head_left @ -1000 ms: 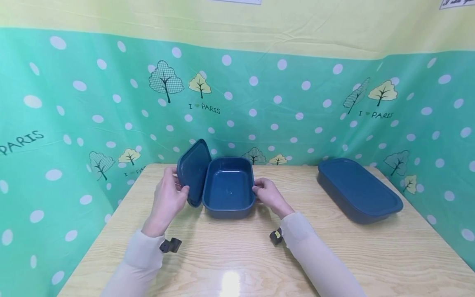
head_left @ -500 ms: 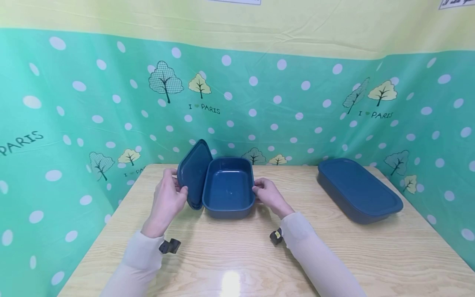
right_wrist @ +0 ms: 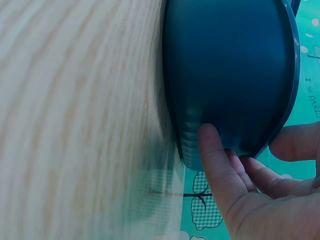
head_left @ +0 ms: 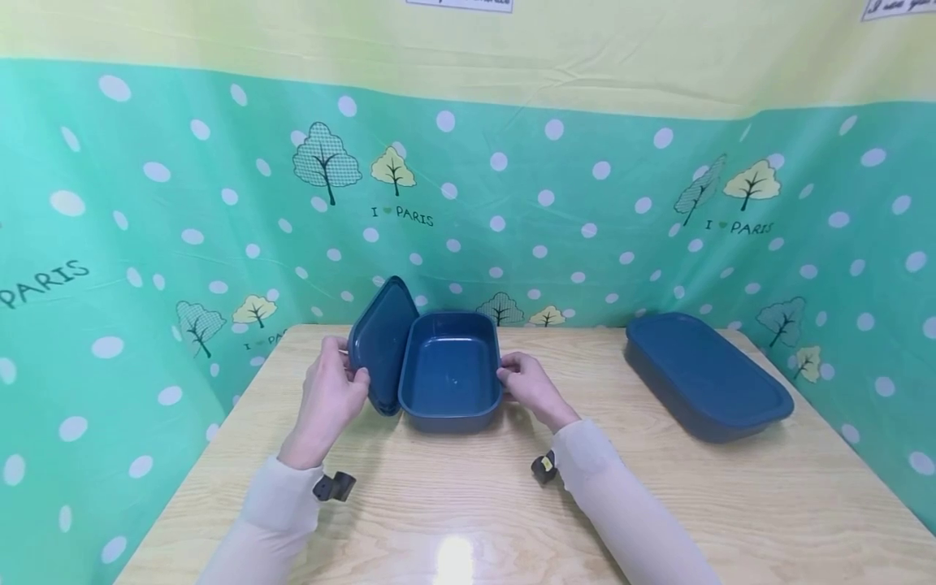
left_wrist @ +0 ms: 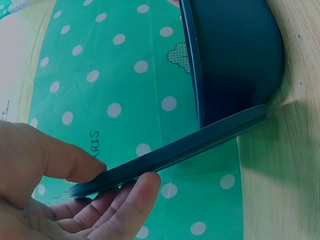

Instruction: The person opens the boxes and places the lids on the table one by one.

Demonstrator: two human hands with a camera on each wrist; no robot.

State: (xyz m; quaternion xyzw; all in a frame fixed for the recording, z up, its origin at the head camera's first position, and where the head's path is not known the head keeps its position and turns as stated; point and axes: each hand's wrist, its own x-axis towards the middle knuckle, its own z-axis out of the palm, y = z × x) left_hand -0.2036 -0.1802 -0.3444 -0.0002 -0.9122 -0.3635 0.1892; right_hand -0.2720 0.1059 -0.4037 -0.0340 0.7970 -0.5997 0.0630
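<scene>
A dark blue rectangular food container (head_left: 452, 374) stands uncovered on the table, its inside bare. Its matching lid (head_left: 382, 349) is tilted steeply on edge against the container's left side. My left hand (head_left: 332, 402) pinches the lid's outer edge; in the left wrist view the thumb lies on one face of the lid (left_wrist: 175, 149) and the fingers on the other. On the container's right side, my right hand (head_left: 534, 388) holds the wall, thumb at the rim and fingers along the outside, as the right wrist view shows with the container (right_wrist: 230, 70).
A longer dark blue container with its lid on (head_left: 705, 374) stands at the right of the wooden table (head_left: 409, 520). A green and yellow patterned cloth (head_left: 548, 162) hangs behind and along both sides. Small black cameras sit at both wrists.
The lid's lower end has slid very slightly toward me, and the left hand with it. The right hand and the container stay in place.
</scene>
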